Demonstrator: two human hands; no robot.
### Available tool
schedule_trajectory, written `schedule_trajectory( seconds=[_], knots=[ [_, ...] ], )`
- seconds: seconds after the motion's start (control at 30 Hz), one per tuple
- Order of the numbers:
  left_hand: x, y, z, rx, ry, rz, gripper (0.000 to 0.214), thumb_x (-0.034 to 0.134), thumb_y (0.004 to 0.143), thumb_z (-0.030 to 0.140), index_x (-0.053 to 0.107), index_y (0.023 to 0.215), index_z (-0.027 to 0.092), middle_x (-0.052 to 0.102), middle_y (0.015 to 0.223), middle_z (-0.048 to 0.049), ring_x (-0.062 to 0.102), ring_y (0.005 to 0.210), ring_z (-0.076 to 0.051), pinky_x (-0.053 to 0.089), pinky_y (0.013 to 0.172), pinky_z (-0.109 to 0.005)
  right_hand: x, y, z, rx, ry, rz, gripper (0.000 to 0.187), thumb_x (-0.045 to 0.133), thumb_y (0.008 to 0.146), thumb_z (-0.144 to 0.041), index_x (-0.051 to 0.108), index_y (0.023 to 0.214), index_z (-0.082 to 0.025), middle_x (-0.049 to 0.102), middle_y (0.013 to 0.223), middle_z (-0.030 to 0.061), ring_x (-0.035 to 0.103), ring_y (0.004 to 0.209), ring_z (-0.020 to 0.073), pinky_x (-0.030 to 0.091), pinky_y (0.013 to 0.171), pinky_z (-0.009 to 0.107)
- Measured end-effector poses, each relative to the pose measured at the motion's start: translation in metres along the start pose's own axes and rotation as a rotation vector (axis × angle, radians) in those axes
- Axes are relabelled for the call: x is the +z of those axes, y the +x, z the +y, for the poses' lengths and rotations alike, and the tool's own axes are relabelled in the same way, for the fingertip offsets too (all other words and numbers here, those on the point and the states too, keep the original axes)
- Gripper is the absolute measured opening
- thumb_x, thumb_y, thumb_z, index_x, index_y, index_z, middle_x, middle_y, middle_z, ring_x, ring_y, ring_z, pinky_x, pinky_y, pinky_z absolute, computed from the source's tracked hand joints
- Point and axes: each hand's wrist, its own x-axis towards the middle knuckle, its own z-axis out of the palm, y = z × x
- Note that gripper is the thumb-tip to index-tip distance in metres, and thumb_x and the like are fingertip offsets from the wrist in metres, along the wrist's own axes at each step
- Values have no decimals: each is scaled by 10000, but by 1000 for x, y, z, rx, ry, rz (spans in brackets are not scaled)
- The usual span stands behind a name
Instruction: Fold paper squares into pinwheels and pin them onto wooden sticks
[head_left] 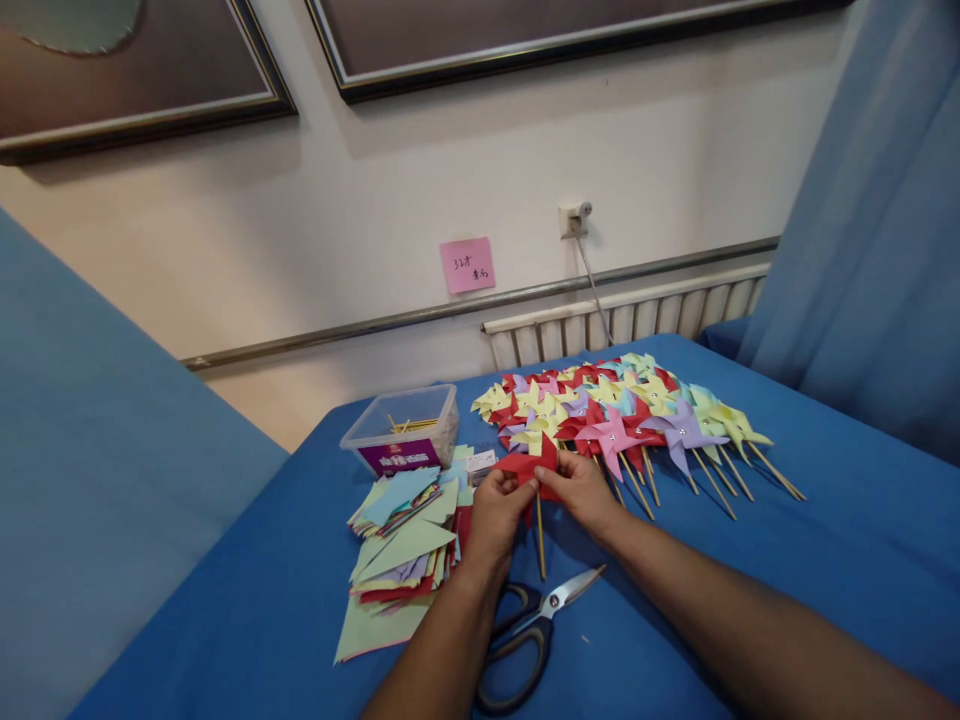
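In the head view, the left hand and the right hand both pinch a red paper pinwheel. Each thumb presses on the paper. The pinwheel is up off the table, and its thin stick points down. Under the stick, a pair of scissors lies on the blue tablecloth, close to the left arm. It has black handles and shiny blades.

Left of the hands is a messy pile of colored paper. Just behind the pile sits a clear plastic box with a purple label and some thin yellow sticks inside. Past the hands, on the right, lie lots of finished pinwheels. They are red, pink, yellow, purple and light blue. A pink note sticks to the wall.
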Motion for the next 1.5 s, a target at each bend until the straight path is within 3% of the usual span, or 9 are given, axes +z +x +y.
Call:
schedule_trajectory(
  seconds=[0.23, 0.47, 0.77, 1.13, 1.5],
  knots=[
    [-1, 1, -1, 4, 11, 44, 448, 892, 480, 245, 696, 865, 128, 726, 698, -44, 671, 613, -172, 536, 710, -308, 1, 1, 2, 3, -8, -19, 397, 793, 623, -508, 680, 768, -156, 705, 734, 31, 607, 661, 172, 483, 683, 322],
    [0, 1, -2, 6, 19, 63, 460, 872, 497, 245, 692, 904, 128, 751, 789, -75, 689, 678, -182, 527, 696, -285, 1, 2, 8, -31, -39, 16, 363, 775, 650, -471, 670, 771, -145, 691, 727, 25, 589, 648, 158, 472, 667, 304],
    [-1, 2, -2, -12, 38, 69, 438, 883, 496, 273, 689, 860, 123, 737, 709, -68, 670, 598, -168, 521, 642, -275, 2, 3, 9, -19, -32, 38, 339, 771, 639, -459, 642, 721, -157, 672, 685, 17, 565, 616, 149, 454, 618, 287],
    [0, 3, -3, -5, 19, 59, 416, 853, 520, 208, 677, 884, 111, 760, 815, -87, 689, 665, -165, 525, 682, -268, 2, 5, 13, -10, -23, 16, 317, 750, 662, -445, 659, 753, -156, 672, 714, 20, 570, 645, 158, 454, 646, 294],
    [3, -2, 3, -5, 13, 57, 391, 856, 512, 200, 673, 850, 126, 748, 758, -60, 687, 660, -166, 521, 683, -266, 3, 2, 8, -38, -39, 34, 244, 720, 687, -370, 666, 776, -150, 670, 714, 13, 551, 638, 145, 443, 654, 287]
  ],
)
